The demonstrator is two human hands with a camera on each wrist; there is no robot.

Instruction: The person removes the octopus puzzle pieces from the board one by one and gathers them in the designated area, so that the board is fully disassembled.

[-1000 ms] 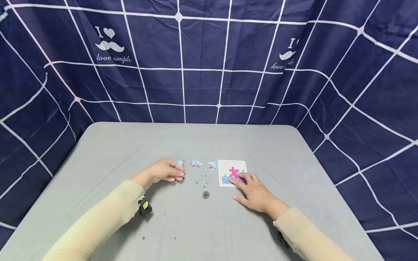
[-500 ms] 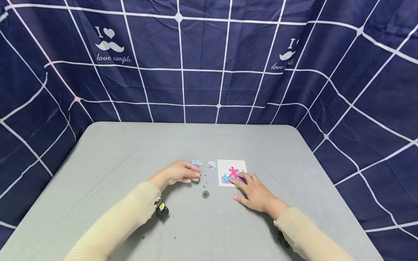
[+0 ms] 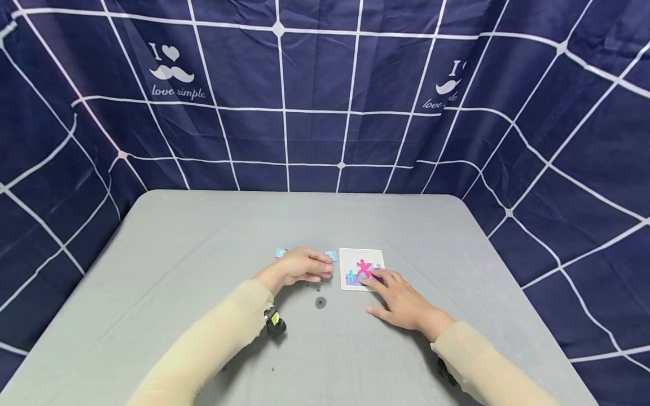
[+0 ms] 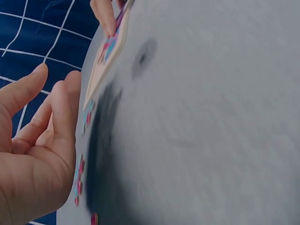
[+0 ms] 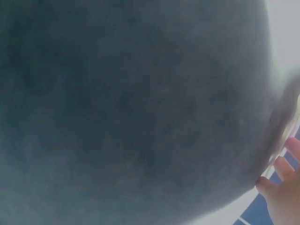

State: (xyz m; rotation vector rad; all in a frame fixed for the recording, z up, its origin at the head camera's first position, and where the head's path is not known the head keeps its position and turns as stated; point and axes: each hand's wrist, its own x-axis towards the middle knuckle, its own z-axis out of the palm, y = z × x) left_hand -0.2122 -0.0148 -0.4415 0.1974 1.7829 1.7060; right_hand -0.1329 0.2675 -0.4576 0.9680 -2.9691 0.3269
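Note:
My left hand [image 3: 303, 266] hovers over the table, just left of the puzzle board [image 3: 360, 254]. Its thumb and fingers stand apart with nothing between them in the left wrist view. Loose jigsaw pieces lie beneath and beside it: a blue-and-pink piece [image 3: 281, 253] at its left and a pale blue piece [image 3: 331, 255] beyond its fingertips. Another jigsaw piece [image 4: 78, 180] shows in the left wrist view but is hidden by the hand from above. My right hand [image 3: 403, 299] rests its fingertips on the board's lower part, over pink and purple pieces.
A grey cloth covers the table [image 3: 228, 225], with a dark round stain [image 3: 320, 303] between the hands. A navy curtain [image 3: 315, 135] with white lines surrounds the back and sides.
My left hand has moved right along the row of loose pieces, uncovering the leftmost one and covering the middle one. The right hand stays on the board, nearly still.

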